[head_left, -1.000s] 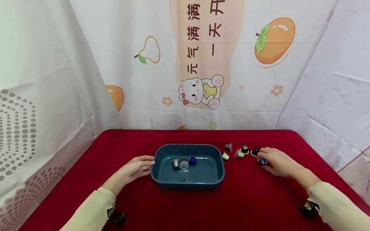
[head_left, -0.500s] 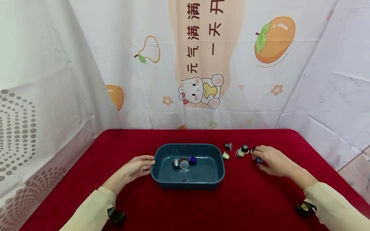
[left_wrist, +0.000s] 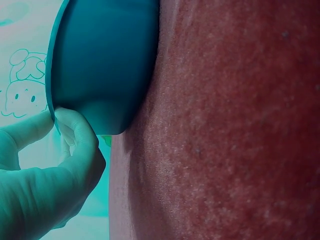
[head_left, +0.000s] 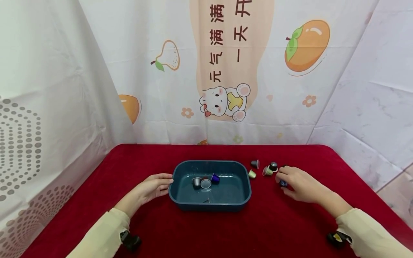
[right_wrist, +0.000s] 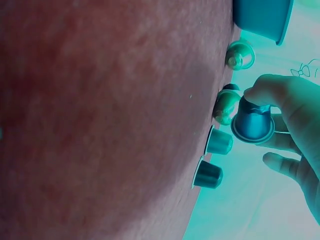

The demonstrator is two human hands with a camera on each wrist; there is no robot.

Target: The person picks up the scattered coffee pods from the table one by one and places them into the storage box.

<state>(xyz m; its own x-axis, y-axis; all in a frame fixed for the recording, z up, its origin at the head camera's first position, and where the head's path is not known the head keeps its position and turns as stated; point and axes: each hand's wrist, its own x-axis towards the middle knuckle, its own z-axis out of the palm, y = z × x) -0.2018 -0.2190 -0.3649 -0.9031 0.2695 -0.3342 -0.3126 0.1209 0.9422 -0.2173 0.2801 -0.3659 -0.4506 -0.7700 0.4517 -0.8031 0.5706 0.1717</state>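
My left hand (head_left: 151, 188) grips the left rim of a blue-green rectangular basin (head_left: 209, 206); in the left wrist view, thumb and forefinger meet over the basin's edge (left_wrist: 102, 65). My right hand (head_left: 301, 184) pinches a blue coffee capsule (right_wrist: 253, 122) between thumb and fingers, its wide rim facing down, held off the red cloth. Beyond that hand, a black capsule (right_wrist: 208, 174) stands on the cloth, mostly hidden in the head view. Inside the basin lie a silver capsule (head_left: 196, 182), a capsule showing its grey lid (head_left: 205, 184) and a dark blue capsule (head_left: 215, 178).
Between basin and right hand, several loose capsules lie on the red tablecloth (head_left: 245, 233): a dark grey capsule (head_left: 255, 164), a pale green capsule (head_left: 252, 174), another pale green capsule (head_left: 267, 171) and a black capsule (head_left: 273, 166). A printed white curtain (head_left: 180, 132) hangs behind the table.
My right hand has shifted left with the blue capsule, passing in front of the black capsule at the right end. The left hand and the basin have stayed put.
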